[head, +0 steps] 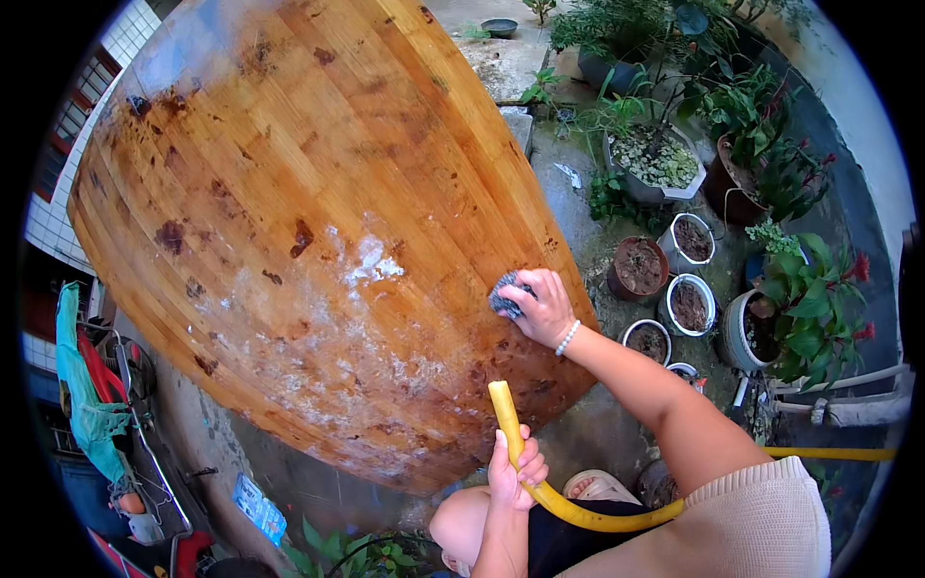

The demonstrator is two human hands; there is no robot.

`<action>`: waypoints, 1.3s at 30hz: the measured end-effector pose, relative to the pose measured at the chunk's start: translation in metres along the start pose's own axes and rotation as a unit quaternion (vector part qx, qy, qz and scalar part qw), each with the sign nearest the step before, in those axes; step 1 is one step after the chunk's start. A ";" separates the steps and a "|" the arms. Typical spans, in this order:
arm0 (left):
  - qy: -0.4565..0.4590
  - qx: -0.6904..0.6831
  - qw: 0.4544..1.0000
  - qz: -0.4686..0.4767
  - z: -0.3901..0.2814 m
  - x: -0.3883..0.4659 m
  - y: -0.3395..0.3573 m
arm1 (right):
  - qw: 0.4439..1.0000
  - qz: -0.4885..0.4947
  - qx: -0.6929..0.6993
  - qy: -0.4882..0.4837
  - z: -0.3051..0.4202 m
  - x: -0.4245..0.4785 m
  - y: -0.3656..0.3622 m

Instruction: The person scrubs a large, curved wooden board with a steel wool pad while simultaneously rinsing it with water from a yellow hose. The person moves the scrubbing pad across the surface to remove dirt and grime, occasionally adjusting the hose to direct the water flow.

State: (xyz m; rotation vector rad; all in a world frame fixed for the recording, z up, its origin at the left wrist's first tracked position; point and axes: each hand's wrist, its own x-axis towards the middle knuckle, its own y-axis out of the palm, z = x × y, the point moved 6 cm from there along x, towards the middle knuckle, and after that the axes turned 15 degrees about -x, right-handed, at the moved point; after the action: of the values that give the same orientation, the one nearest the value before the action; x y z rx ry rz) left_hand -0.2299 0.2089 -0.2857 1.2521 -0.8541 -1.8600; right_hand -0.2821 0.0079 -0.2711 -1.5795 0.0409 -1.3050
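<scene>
A large wooden board [419,195] made of strips lies before me, wet-looking, with dark brown stains and whitish patches. Near its right edge, my right hand [543,303] presses a grey metal scouring pad [512,295] on the surface; a beaded bracelet [568,337] circles that wrist. My left hand [514,468] grips a yellow hose [578,514] close to its end, just past the board's near edge. The hose's end points up toward the board, and no water can be made out coming from it. From my left hand the hose curves right, passing under my right arm.
Several pots of soil [690,305] and potted plants [654,162] stand along the right side by a wall. At the left are a red and black wheeled machine [108,368] with a green cloth and a blue packet [259,508]. Leafy plants [361,553] grow near my knee.
</scene>
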 end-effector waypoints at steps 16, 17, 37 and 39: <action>-0.036 0.055 0.996 -0.059 0.042 0.038 0.007 | 1.000 0.001 0.006 0.021 -0.025 0.042 -0.012; -0.023 0.049 0.997 -0.060 0.032 0.032 0.002 | 1.000 0.023 0.013 0.016 -0.018 0.011 -0.005; 0.168 -0.039 0.985 0.004 -0.087 -0.038 -0.038 | 0.996 -0.045 -0.027 -0.077 0.115 0.173 -0.001; 0.166 -0.037 0.986 0.006 -0.086 -0.036 -0.037 | 0.993 -0.018 -0.042 -0.109 0.108 0.122 -0.001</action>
State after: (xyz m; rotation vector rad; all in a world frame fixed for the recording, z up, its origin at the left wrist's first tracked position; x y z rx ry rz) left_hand -0.1462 0.2472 -0.3261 1.4534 -0.6059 -1.5973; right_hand -0.1536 0.0089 -0.1709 -1.7943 -0.0689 -1.1637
